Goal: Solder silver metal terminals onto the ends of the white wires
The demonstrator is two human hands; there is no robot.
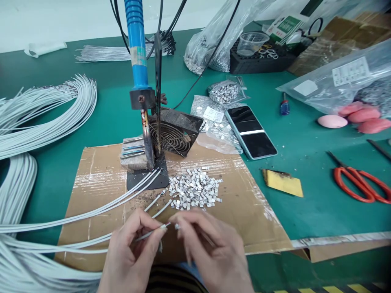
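Note:
Near the front edge of a cardboard sheet [262, 228], my left hand [131, 248] pinches a white cable [146, 235] close to its tip, which points right. My right hand [210, 244] is closed at the fingertips on a small metal terminal [177, 226], just right of the cable tip and apart from it. Beyond the hands lies a pile of small metal terminals [195, 189]. Several white cables [106, 207] run in from the left, their ends by the black base [152, 182] of a stand holding a blue soldering iron [137, 49].
Behind the iron leans a black fan [171, 134]. A phone [252, 132], a yellow sponge [283, 183] and red-handled scissors [357, 181] lie to the right. Bundles of white cable [61, 118] fill the left side. Plastic bags of parts [224, 91] stand at the back.

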